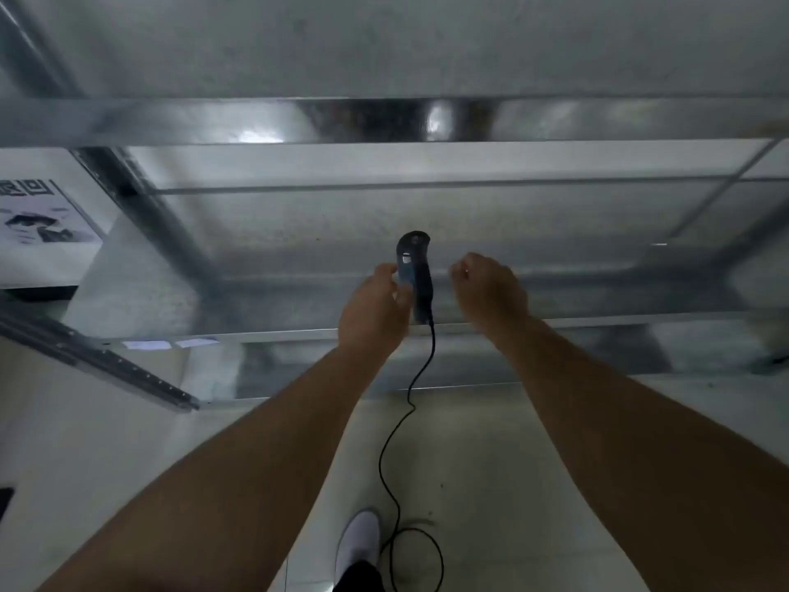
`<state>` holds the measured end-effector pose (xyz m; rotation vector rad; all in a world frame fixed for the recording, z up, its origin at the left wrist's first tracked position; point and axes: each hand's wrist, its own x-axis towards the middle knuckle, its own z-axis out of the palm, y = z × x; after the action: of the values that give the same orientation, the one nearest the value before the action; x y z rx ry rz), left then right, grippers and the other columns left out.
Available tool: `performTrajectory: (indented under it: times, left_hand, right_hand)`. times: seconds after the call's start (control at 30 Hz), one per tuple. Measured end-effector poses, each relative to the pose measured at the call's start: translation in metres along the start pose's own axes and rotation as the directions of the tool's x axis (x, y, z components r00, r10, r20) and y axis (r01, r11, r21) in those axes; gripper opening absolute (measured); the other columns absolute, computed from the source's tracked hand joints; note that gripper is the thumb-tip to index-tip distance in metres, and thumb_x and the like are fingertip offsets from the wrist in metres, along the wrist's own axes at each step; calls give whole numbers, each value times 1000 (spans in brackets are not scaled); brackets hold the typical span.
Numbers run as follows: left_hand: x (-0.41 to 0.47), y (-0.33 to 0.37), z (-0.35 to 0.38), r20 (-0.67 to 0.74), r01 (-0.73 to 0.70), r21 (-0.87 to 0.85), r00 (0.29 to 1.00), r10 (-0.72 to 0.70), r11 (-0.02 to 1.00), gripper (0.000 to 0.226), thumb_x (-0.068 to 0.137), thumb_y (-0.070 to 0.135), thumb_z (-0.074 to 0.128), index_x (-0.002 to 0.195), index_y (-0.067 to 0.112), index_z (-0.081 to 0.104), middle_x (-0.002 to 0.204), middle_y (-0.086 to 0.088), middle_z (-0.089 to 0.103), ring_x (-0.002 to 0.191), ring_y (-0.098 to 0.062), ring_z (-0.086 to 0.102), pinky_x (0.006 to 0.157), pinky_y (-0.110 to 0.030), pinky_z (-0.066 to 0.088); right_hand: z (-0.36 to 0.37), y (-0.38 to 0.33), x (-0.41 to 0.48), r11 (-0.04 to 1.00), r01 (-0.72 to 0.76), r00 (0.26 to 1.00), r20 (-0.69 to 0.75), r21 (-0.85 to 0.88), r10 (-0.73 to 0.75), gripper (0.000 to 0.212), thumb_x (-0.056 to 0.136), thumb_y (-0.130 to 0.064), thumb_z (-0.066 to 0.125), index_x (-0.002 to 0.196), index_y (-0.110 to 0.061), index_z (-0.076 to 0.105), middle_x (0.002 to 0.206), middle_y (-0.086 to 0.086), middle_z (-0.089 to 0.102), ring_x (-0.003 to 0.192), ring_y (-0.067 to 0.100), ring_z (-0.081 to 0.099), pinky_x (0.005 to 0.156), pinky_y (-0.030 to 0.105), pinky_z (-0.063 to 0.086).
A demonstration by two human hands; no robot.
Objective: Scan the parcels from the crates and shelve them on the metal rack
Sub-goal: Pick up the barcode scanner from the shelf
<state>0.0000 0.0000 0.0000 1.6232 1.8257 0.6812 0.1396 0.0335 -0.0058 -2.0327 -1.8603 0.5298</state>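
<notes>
While the left hand grips the black scanner just above the middle of the view, its fingers and thumb curl round the handle and the scanner's head points up toward twelve o'clock. At three o'clock of the scanner, close beside it but not touching, the right hand has its fingers curled in toward the palm, and nothing shows in their hold. Both hands are stretched out over the front edge of a shelf of the metal rack, whose bare grey shelves fill the upper half of the view. A black cable runs from the scanner's base down toward six o'clock and loops on the pale floor beside a white shoe. At nine o'clock a printed sheet bears a square code.
</notes>
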Motion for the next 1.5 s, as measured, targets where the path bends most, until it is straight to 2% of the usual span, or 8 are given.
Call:
performTrajectory:
  times: [0.33,0.5,0.6,0.77,0.97,1.17,1.27,1.5]
  left_hand:
    - [86,-31,60,99,61,-71,994,-54,996,35,101,16,37,133,4,45,127,-16,57,114,-28,54,86,-29,39]
    - [120,-49,90,173,72,-104,983,-54,992,30,100,16,38,126,5,48,114,-17,60,98,-27,56,84,-32,43]
    - [129,-50,99,205,89,-163,977,-54,983,31,100,19,41,126,6,51,118,-16,59,102,-27,56,93,-35,43]
    - [128,-52,106,233,157,-191,966,-111,969,5,92,8,50,96,10,52,93,-18,61,87,-31,60,81,-42,51]
    - [86,-42,87,214,166,-444,974,-75,881,19,88,-2,57,105,3,59,89,-10,63,70,-9,57,52,-6,44]
    - [12,-15,53,232,155,-562,972,-24,813,43,90,7,60,128,24,49,100,-7,66,87,-16,65,68,-17,55]
    - [-36,-2,30,191,133,-561,981,-29,817,51,87,7,64,133,24,48,101,-11,70,93,-25,67,86,-45,55]
    - [-163,56,-32,115,19,-562,992,55,827,49,88,3,62,124,33,47,108,2,63,93,-11,63,81,-30,57]
  right_hand:
    - [90,22,79,985,-124,992,55,124,118,32,105,-18,31,106,1,57,94,14,52,88,29,56,72,32,37]
    - [111,27,106,978,-128,987,116,166,110,34,106,-17,29,120,2,53,119,20,58,110,35,55,87,37,41]
    - [125,31,119,982,-114,989,109,151,98,31,104,-13,30,116,0,55,112,19,59,91,29,52,76,31,35]
    - [124,33,111,966,-119,990,101,229,98,22,97,-5,40,109,-2,58,94,11,52,84,25,50,74,32,39]
    - [89,21,69,951,-92,992,109,294,62,18,93,-1,44,103,1,59,91,13,56,81,24,49,64,31,33]
    - [39,-3,-4,882,-134,989,119,452,89,28,96,-4,48,123,-3,59,112,13,64,99,24,61,85,31,49]
    - [7,-15,-50,861,-113,990,132,495,54,45,96,-11,55,140,-7,46,117,12,62,104,22,60,86,27,46]
    - [-74,-55,-149,800,-74,975,210,595,-67,76,102,-20,49,157,-20,-3,130,21,56,115,31,59,88,27,44]
